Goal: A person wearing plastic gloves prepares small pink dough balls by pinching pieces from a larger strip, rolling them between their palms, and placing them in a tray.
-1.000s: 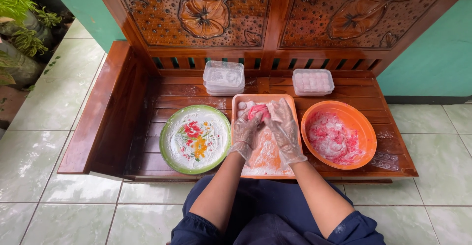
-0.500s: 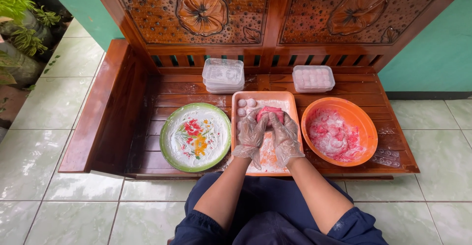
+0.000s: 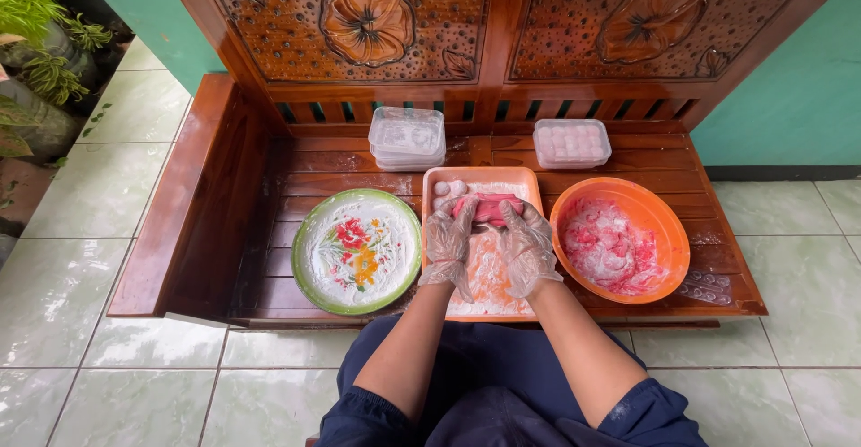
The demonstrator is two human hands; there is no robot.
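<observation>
Pink dough [image 3: 489,208]; orange tray [image 3: 529,181]; green-rimmed floral plate [image 3: 359,250].

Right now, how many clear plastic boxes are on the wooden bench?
2 places hold boxes: a clear box stack at the back, behind the flowered plate, may be more than one box; a lidded box of pale balls sits behind the orange bowl.

A dark, glossy wooden bench [image 3: 269,259] fills the middle of the scene, its slatted seat wet-looking under soft daylight. Its tall carved backrest [image 3: 502,26] shows two flower panels on a dimpled ground, with a row of short slats below. A solid armrest [image 3: 179,187] closes one end. Behind stands a green wall [image 3: 798,88]. Pale glazed floor tiles [image 3: 99,187] surround the bench, and leafy plants [image 3: 36,26] with stones sit in the far corner.
</observation>
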